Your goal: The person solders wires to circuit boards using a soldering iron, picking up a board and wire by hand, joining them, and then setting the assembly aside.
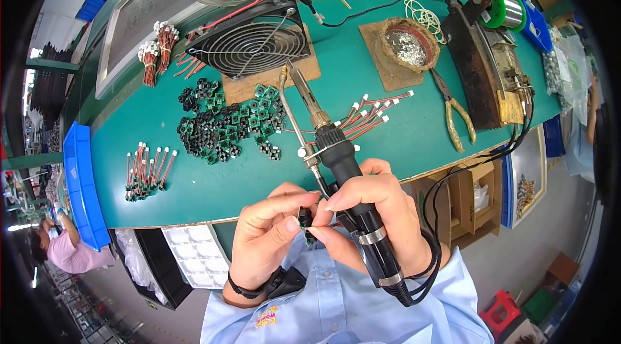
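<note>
My left hand [266, 231] pinches a small black part with a green circuit board [305, 217] between thumb and fingertips, just in front of my chest. Wrapped in my right hand [387, 205] is a black soldering iron [337, 153], its tip pointing up and away. A thin metal solder-feed tube [292, 111] is clamped alongside it. The right thumb and a fingertip also meet the small part, where a bit of red wire shows; the joint itself is mostly hidden by fingers. Beyond the hands lies a heap of small black and green circuit boards [226, 125].
Red-black wires with white plugs [370, 116] lie right of the heap; wired boards [147, 176] lie left. A fan [259, 43] stands behind. Pliers [453, 111], a solder pot [411, 46], a dark box [475, 63] and a solder spool [511, 11] occupy the right. A blue tray [81, 182] borders the left edge.
</note>
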`<state>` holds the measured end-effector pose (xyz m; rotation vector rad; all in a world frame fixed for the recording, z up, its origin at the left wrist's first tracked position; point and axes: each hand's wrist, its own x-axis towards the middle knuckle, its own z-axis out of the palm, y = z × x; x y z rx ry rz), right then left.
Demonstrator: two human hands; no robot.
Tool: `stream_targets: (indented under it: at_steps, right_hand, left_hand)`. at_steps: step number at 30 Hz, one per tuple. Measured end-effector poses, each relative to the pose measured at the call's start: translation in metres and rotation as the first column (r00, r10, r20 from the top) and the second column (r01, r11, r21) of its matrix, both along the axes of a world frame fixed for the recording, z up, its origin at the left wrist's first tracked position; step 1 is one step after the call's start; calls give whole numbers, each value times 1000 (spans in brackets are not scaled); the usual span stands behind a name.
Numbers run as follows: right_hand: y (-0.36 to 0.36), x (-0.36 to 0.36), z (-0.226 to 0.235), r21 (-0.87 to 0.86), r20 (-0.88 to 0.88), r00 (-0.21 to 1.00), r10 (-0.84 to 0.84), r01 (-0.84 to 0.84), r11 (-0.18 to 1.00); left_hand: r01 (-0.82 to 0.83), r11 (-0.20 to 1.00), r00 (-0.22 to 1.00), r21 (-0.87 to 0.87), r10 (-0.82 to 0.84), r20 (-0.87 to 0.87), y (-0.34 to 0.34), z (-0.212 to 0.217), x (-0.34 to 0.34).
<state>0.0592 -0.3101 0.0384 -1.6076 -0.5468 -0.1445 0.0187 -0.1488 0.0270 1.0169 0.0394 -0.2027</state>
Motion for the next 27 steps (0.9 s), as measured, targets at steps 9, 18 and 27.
stream_targets:
  at_steps: [9,18,27]
  right_hand:
    - [-2,2,3,-17,-30,999,30,-30,999]
    - [-3,6,3,-38,2,999,45,-45,998]
    - [-4,6,1,-26,5,999,40,-39,999]
  left_hand:
    - [-7,1000,1000,2,7,0,0,0,0]
    - [-9,1000,1000,11,9,18,0,0,1]
    - [-23,1000,999,15,23,31,-3,0,2]
